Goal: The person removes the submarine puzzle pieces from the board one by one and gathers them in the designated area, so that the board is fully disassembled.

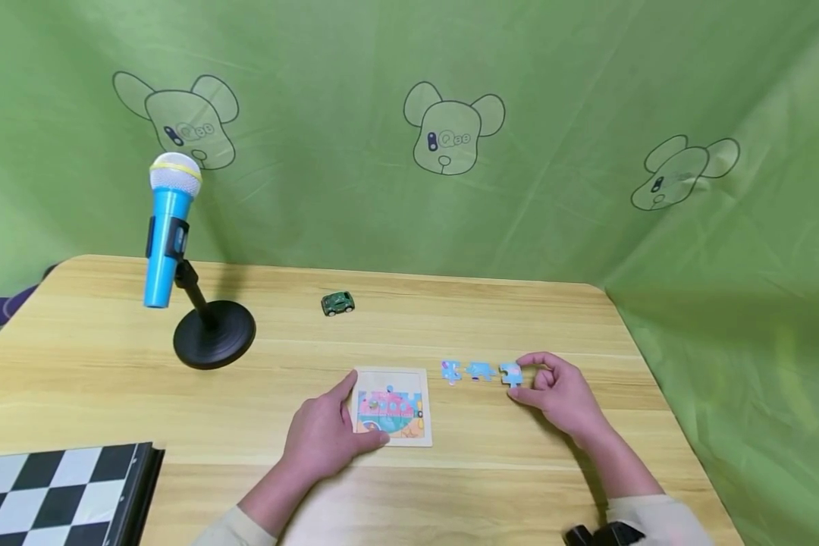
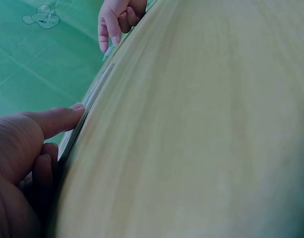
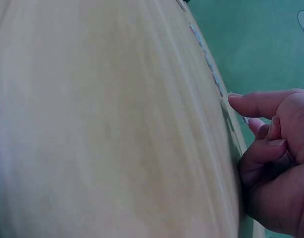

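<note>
A small puzzle board [image 1: 427, 409] with a pale frame lies on the table, its lower part filled with a pink and blue picture. My left hand [image 1: 324, 436] holds the board at its left side, the thumb on the near edge and a finger at the far left corner. To the right, my right hand [image 1: 556, 394] pinches a blue puzzle piece [image 1: 511, 374] between thumb and index finger. Two more blue pieces, a middle one [image 1: 480, 371] and a left one [image 1: 450, 371], lie in a row beside it. In the right wrist view the pinched piece is mostly hidden.
A blue toy microphone [image 1: 167, 243] stands on a black round base [image 1: 214, 337] at the left. A green toy car [image 1: 337, 303] sits farther back. The checkered board [image 1: 48, 489] lies at the near left. Green cloth [image 1: 355, 212] hangs behind the wooden table [image 1: 484, 485].
</note>
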Tool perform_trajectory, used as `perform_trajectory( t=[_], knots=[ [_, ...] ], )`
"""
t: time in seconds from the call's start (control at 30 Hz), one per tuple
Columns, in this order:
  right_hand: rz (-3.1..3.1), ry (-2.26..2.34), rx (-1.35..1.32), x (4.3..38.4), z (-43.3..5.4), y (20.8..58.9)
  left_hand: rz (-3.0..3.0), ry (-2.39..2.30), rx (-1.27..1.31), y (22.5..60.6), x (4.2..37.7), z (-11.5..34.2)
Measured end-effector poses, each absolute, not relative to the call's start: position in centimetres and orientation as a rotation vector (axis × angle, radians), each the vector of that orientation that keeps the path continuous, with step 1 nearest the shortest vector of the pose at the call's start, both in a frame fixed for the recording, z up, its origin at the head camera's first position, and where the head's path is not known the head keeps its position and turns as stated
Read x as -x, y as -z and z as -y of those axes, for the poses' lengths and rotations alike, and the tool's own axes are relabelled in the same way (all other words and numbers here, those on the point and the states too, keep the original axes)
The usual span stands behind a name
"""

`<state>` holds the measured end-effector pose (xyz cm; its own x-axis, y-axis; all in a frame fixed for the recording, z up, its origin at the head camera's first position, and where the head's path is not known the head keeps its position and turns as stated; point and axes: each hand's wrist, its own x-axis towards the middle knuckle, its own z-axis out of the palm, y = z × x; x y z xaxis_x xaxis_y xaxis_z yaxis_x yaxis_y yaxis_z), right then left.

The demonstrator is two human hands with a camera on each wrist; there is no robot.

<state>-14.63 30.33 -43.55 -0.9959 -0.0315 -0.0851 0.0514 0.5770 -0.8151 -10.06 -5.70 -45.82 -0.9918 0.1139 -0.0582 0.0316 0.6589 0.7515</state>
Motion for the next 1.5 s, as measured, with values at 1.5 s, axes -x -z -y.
perform_trajectory(
  t=[1.5],
  knots=[
    [-2.480,1.703,0.096,14.3,-20.8,43.2,-2.760,-1.284,-0.139,45.9,10.1,5.8]
  ],
)
